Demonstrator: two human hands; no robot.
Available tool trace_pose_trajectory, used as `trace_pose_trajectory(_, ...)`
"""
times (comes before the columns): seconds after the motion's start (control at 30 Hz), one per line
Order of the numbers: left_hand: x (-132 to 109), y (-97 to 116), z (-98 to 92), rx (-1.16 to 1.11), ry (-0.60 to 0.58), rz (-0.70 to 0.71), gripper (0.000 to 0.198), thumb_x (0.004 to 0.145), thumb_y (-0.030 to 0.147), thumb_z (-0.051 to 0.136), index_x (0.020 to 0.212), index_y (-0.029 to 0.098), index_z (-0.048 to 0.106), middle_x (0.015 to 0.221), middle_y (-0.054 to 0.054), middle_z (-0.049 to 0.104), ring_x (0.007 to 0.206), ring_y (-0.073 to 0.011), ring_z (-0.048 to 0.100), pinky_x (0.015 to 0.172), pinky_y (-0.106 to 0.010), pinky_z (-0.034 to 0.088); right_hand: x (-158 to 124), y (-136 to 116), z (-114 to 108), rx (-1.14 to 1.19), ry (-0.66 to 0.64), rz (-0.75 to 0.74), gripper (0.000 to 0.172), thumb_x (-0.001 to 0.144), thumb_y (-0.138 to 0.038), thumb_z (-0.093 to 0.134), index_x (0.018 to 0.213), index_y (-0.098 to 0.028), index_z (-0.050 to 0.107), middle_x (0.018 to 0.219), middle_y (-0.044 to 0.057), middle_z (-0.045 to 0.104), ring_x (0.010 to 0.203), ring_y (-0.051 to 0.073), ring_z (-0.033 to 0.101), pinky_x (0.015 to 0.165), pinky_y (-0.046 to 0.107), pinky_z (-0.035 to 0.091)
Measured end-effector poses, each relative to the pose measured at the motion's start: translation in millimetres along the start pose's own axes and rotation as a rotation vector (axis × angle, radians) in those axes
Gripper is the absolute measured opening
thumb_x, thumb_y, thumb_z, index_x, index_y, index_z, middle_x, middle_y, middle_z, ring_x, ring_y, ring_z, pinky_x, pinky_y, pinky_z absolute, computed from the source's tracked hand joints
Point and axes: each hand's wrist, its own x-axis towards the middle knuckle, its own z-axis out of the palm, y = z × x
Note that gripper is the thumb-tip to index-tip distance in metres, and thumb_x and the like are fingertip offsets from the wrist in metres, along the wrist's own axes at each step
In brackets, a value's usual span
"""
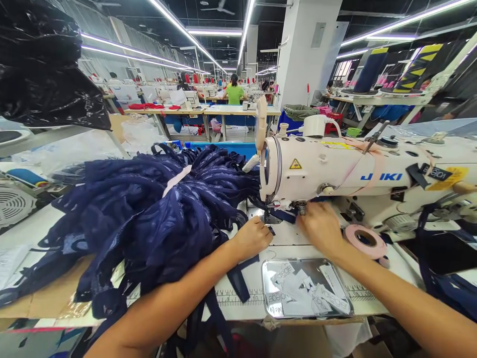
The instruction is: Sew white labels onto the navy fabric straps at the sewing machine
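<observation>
A white sewing machine (335, 166) stands before me, its needle area between my two hands. My left hand (255, 238) is closed in a pinch just left and in front of the needle, with a scrap of navy fabric showing at its fingertips. My right hand (320, 228) is closed at the right of the needle, on the end of a navy fabric strip (285, 216) that runs under the machine head. Its fingertips are partly hidden. A big bundle of navy garments (160, 223), bound with a pale band (177, 180), lies beside my left forearm.
A metal tray (266, 298) of printed labels sits at the front edge. A pink tape roll (365, 242) lies by my right wrist, a dark flat device (439, 253) farther right. A black plastic bag (48, 64) hangs upper left. A person in green (234, 93) sits at tables behind.
</observation>
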Motion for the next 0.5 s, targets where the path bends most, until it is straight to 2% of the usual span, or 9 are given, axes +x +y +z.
trace_pose_trajectory(0.07,-0.5,0.9,-0.8,0.004,-0.001,0.0,0.016,0.082,0.008,0.047,0.07,0.011,0.056,0.061,-0.004,0.059,0.058,-0.0149,0.052,0.058,-0.031,0.028,-10.1,-23.1,1.7,0.07,-0.009,-0.178,0.026,0.079,-0.008,0.038,0.066,-0.017,0.059,0.072,0.009,0.059,0.071,0.021,0.052,0.076,0.037,0.036)
trace_pose_trajectory(0.13,-3.8,1.9,-1.7,0.004,0.004,-0.011,0.016,0.081,0.009,0.047,0.068,0.011,0.056,0.06,-0.004,0.059,0.056,-0.0151,0.052,0.058,-0.031,0.029,-12.7,-34.5,9.5,0.203,-0.033,-0.238,0.026,0.08,-0.008,0.037,0.067,-0.017,0.057,0.075,0.008,0.059,0.071,0.019,0.052,0.072,0.034,0.037)
trace_pose_trajectory(0.3,-19.1,3.4,-2.5,0.024,0.062,-0.055,0.018,0.081,0.006,0.044,0.068,0.012,0.054,0.058,-0.002,0.057,0.053,-0.0142,0.051,0.056,-0.03,0.028,-1.6,-31.0,32.7,0.6,-0.139,-0.1,0.02,0.079,-0.015,0.039,0.062,-0.019,0.048,0.075,0.004,0.058,0.072,0.017,0.053,0.066,0.031,0.038)
trace_pose_trajectory(0.5,-18.0,3.8,0.8,0.051,0.174,-0.055,0.022,0.086,0.007,0.037,0.073,0.012,0.053,0.059,-0.002,0.056,0.054,-0.0133,0.05,0.056,-0.03,0.028,3.2,-32.2,40.1,0.841,-0.173,-0.013,0.02,0.073,-0.017,0.042,0.054,-0.021,0.04,0.069,0.002,0.054,0.065,0.015,0.051,0.062,0.029,0.036)
